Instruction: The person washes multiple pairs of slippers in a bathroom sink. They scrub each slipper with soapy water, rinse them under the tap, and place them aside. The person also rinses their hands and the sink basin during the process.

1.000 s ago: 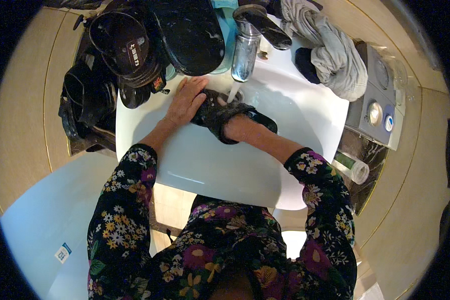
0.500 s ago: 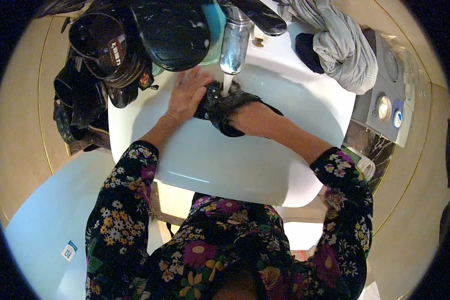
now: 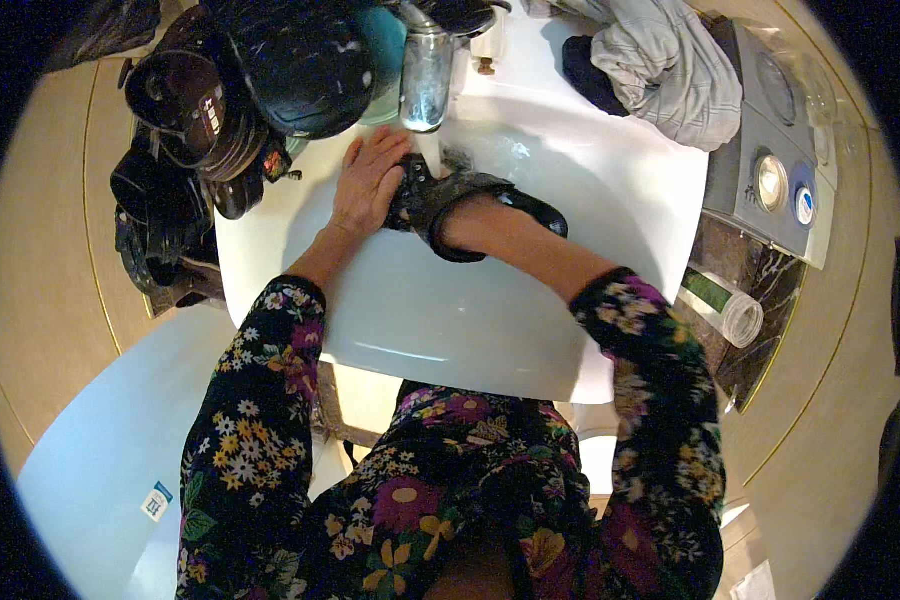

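A wet black sandal (image 3: 433, 208) with small shiny studs lies tilted in the white sink (image 3: 400, 320), under the running tap (image 3: 426, 80). My right hand (image 3: 475, 222) reaches in under its strap; the fingers are hidden inside, and the sandal sits around the hand. Against the studded end rests my left hand (image 3: 368, 182), its fingers stretched out and the thumb side touching the sandal. Water falls from the tap onto the upper side of the sandal, by the strap.
Several dark shoes (image 3: 175, 105) are heaped at the left of the sink, with a large black sole (image 3: 295, 70) leaning over a teal basin (image 3: 383, 60). Grey cloth (image 3: 660, 75) lies on the back right rim. A grey device (image 3: 770, 170) and a clear jar (image 3: 738, 315) stand at the right.
The whole view has shifted slightly, so the jar at the right shows more fully. My right hand and the sandal have turned a little, and more of the dark sole shows behind the wrist.
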Demonstrator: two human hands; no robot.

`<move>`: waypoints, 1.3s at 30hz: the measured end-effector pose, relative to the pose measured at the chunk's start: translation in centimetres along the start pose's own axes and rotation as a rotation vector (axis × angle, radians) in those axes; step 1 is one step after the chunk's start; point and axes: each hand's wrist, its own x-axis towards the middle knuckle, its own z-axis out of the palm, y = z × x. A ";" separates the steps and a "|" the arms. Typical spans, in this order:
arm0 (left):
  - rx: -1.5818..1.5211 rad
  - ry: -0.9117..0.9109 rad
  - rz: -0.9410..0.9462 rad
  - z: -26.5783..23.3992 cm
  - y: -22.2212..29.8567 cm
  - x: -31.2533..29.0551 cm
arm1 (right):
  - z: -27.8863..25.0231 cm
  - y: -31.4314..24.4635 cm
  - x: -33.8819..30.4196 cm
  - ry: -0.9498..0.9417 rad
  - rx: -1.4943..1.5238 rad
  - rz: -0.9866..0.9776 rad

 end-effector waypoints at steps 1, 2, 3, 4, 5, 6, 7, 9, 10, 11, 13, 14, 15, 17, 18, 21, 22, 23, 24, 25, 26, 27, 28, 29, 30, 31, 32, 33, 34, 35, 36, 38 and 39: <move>0.008 0.004 -0.007 0.1 -0.2 -0.3 | -1.0 0.5 -1.0 -0.159 -0.137 -0.079; 0.016 0.008 -0.015 0.2 -0.3 -0.6 | -1.8 1.0 -1.7 -0.315 -0.275 -0.160; 0.020 0.026 0.008 0.2 -0.3 -0.7 | -2.3 1.1 -2.7 -0.242 -0.227 -0.176; 0.027 0.048 0.028 0.4 -0.2 -0.7 | -2.8 1.1 -3.7 -0.170 -0.179 -0.195; 0.033 0.069 0.045 0.5 -0.1 -0.7 | -2.8 1.0 -3.8 -0.165 -0.165 -0.174; 0.025 0.061 0.044 0.5 -0.1 -0.5 | -3.0 0.9 -4.1 -0.157 -0.153 -0.150; 0.018 0.052 0.041 0.6 0.0 -0.2 | -3.1 0.8 -3.9 -0.215 -0.175 -0.086; -0.001 0.036 0.036 0.2 0.1 0.0 | -3.4 0.3 -2.8 -0.261 -0.219 -0.081; -0.006 0.044 0.038 0.3 -0.1 -0.1 | -3.3 0.1 -1.7 -0.245 -0.241 -0.134; -0.011 0.051 0.040 0.6 -0.4 -0.4 | -3.2 0.1 -0.8 -0.228 -0.264 -0.187; 0.010 0.046 0.039 0.3 -0.3 -0.2 | -2.3 0.5 -0.2 -0.180 -0.170 -0.077; 0.032 0.038 0.036 0.1 -0.3 0.1 | -1.8 1.2 -0.1 -0.156 -0.165 -0.130; 0.050 0.035 0.033 -0.1 -0.1 0.5 | -1.5 1.8 0.2 -0.133 -0.160 -0.185; 0.108 -0.007 0.048 0.4 -0.3 0.3 | -0.8 2.3 -0.6 -0.052 -0.215 -0.266; 0.140 -0.029 0.045 0.4 -0.3 -0.1 | -0.9 1.7 -1.2 0.006 -0.275 -0.303; 0.204 -0.061 0.031 0.1 -0.1 -0.4 | -3.5 0.9 -5.5 -0.131 -0.273 -0.213; 0.212 -0.064 0.043 0.2 -0.3 -0.3 | -4.0 0.9 -6.4 -0.151 -0.250 -0.223; 0.229 -0.077 0.031 0.3 -0.3 -0.3 | -3.9 0.9 -6.6 -0.128 -0.252 -0.229; 0.248 -0.087 0.018 0.4 -0.1 -0.2 | -3.9 1.0 -6.7 -0.106 -0.255 -0.239; 0.266 -0.096 0.003 0.4 0.0 -0.1 | -3.9 1.1 -6.7 -0.084 -0.259 -0.249; 0.270 -0.083 -0.004 0.4 0.0 0.0 | -3.8 1.1 -6.4 -0.108 -0.227 -0.231; 0.270 -0.075 -0.009 0.4 0.1 0.0 | -3.5 1.0 -5.9 -0.133 -0.193 -0.207; 0.278 -0.061 -0.016 0.4 0.2 0.2 | -3.4 1.0 -5.1 -0.155 -0.161 -0.192; 0.260 -0.082 -0.024 0.5 0.0 0.1 | -2.9 1.1 -4.2 -0.132 -0.172 -0.187; 0.247 -0.107 -0.026 0.3 -0.3 0.1 | -2.2 1.1 -3.1 -0.100 -0.181 -0.181; 0.234 -0.133 -0.028 0.0 -0.5 0.0 | -1.8 1.1 -2.4 -0.067 -0.190 -0.174; 0.247 -0.110 -0.007 -0.1 -0.7 0.0 | -1.7 1.1 -2.2 -0.027 -0.190 -0.196; 0.254 -0.080 0.009 -0.3 -0.3 0.1 | -1.9 1.0 -2.0 0.005 -0.196 -0.221; 0.261 -0.050 0.027 -0.4 0.0 0.3 | -2.2 0.9 -1.9 0.038 -0.203 -0.245; 0.303 -0.053 0.039 -0.2 0.0 0.2 | -2.3 0.5 -2.3 0.001 -0.172 -0.160; 0.353 -0.051 0.044 -0.1 -0.2 -0.2 | -2.4 -0.3 -2.6 -0.036 -0.141 -0.086; 0.373 -0.045 0.043 -0.1 -0.5 -0.5 | -2.4 -1.8 -3.9 0.066 0.107 0.081; 0.345 -0.030 0.033 -0.2 -0.3 -0.4 | -2.9 -2.7 -4.8 0.202 0.316 0.166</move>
